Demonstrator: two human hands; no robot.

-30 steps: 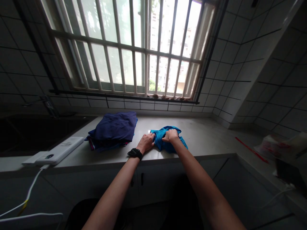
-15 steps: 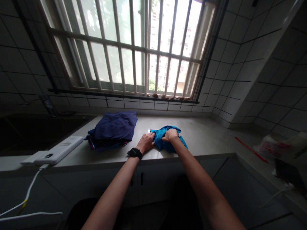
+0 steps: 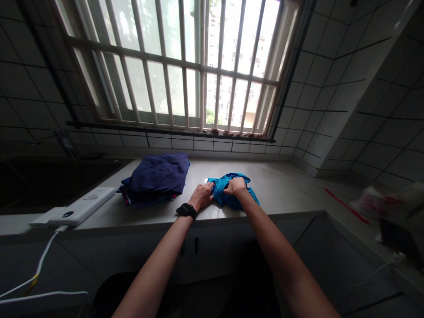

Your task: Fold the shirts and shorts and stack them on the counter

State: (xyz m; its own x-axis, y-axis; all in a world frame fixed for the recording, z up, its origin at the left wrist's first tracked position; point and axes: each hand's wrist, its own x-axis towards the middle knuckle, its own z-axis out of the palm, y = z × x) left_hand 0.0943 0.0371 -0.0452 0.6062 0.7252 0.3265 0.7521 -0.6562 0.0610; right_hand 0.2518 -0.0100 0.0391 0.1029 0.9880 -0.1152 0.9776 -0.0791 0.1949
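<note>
A crumpled bright blue cloth garment lies on the white countertop; its exact kind does not show. At its left end, my left hand grips the fabric with curled fingers, a black watch on the wrist. My right hand is closed on the top of the same garment, pinching a fold. To the left sits a stack of folded dark purple-blue clothes, apart from both hands. Part of the blue garment is hidden under my right hand and forearm.
A white power bank with a white cable stands near the counter's front edge, beside the dark sink and its faucet. On the right are a red strip and a plastic bag. A barred window is behind.
Almost nothing differs. Both hands keep their places on the blue garment, and the view has shifted very slightly.
</note>
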